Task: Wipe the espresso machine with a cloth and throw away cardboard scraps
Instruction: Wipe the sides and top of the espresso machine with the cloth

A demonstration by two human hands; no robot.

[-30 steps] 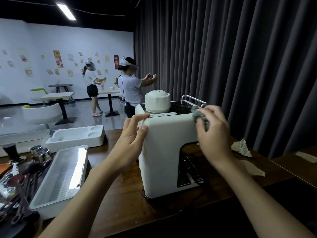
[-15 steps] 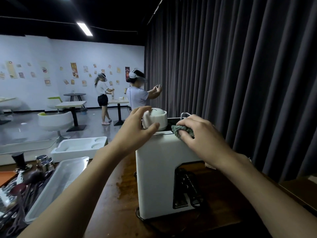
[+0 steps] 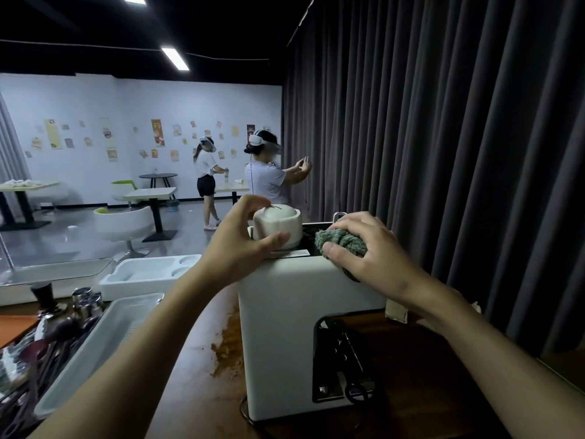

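- Fingers (image 3: 357, 221) of the right hand (image 3: 376, 251) are curled round the green cloth (image 3: 343, 242); the left hand (image 3: 234, 245) is cupped round the white cap (image 3: 280, 221).
- The espresso machine (image 3: 278, 327) is stood on the wooden table (image 3: 196, 359).
- The cloth is pressed onto its top edge.

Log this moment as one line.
step: wipe top | right hand: grips cloth on espresso machine | left hand: holds white cap
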